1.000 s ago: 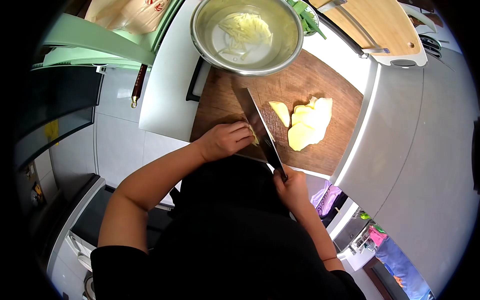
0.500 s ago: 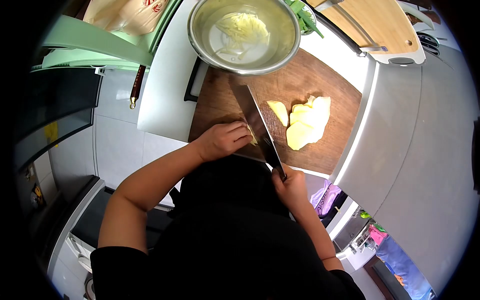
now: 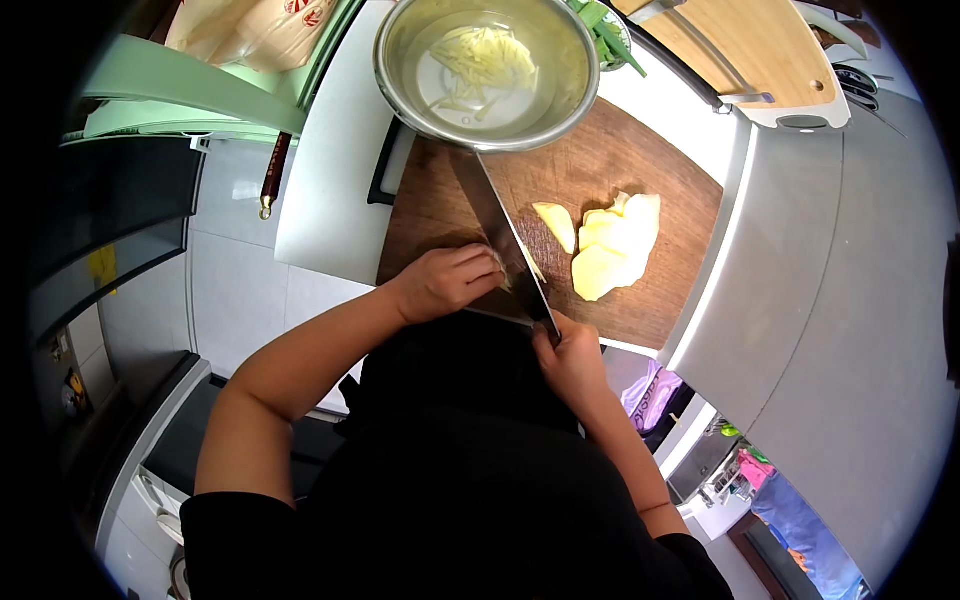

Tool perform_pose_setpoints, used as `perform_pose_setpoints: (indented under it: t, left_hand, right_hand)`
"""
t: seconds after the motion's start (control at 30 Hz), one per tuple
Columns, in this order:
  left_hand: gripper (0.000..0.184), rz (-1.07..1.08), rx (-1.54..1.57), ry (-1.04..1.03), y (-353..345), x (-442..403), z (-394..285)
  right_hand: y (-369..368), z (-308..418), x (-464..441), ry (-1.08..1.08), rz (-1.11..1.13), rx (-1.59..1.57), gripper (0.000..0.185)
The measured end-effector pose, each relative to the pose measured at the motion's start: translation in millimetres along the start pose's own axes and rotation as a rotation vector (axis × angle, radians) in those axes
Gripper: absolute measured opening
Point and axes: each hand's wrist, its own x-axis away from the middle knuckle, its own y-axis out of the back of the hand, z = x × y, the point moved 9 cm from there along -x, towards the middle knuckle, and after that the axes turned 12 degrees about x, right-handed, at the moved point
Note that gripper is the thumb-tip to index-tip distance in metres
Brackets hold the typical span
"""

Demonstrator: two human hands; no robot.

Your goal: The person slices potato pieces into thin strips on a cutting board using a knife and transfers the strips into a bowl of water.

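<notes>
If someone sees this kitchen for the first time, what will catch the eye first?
Probably the large knife, held in the right hand over the brown board, its blade close to the left hand. Then the bright yellow slices at the board's right side, and the metal bowl at the top with pale strips in it.

Head-worn view, near, facing forward and down, over cutting board (image 3: 625,150)
</notes>
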Motion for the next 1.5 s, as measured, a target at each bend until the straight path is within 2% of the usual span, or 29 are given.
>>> perform_pose_setpoints:
  t: [0.13, 0.27, 0.47, 1.1, 1.13, 1.23, 1.33, 1.43, 1.5]
  left_hand:
    - [0.02, -0.003, -0.01, -0.007, 1, 0, 0]
    - [0.023, 0.049, 0.014, 0.032, -4, 3, 3]
    - [0.017, -0.02, 0.012, -0.019, 3, 0, -2]
    - [0.018, 0.001, -0.027, -0.02, 0, 1, -3]
    - [0.019, 0.002, -0.028, -0.01, -1, 2, -3]
    - [0.022, 0.016, -0.022, -0.006, -3, 4, -1]
    - [0.024, 0.017, -0.034, -0.017, -1, 1, -3]
    - [0.024, 0.006, -0.081, 0.019, 5, 2, -7]
    - [0.022, -0.044, -0.147, 0.036, 9, 8, -12]
  right_hand:
    - [6, 0, 4, 0.045, -0.111, -0.029, 0.013]
    - [12, -3, 12, -0.011, -0.08, -0.021, 0.013]
    - [9, -2, 12, 0.008, -0.05, -0.03, 0.013]
    - [2, -3, 2, -0.002, 0.015, -0.021, 0.012]
    - [0, -1, 1, 0.017, 0.003, 0.002, 0.025]
    - [-7, 6, -6, -0.007, 0.023, 0.09, 0.027]
    - [1, 6, -2, 0.097, -0.105, -0.019, 0.024]
    - [15, -1, 10, 0.108, -0.23, -0.061, 0.017]
    - [19, -6, 17, 0.065, -0.195, -0.062, 0.013]
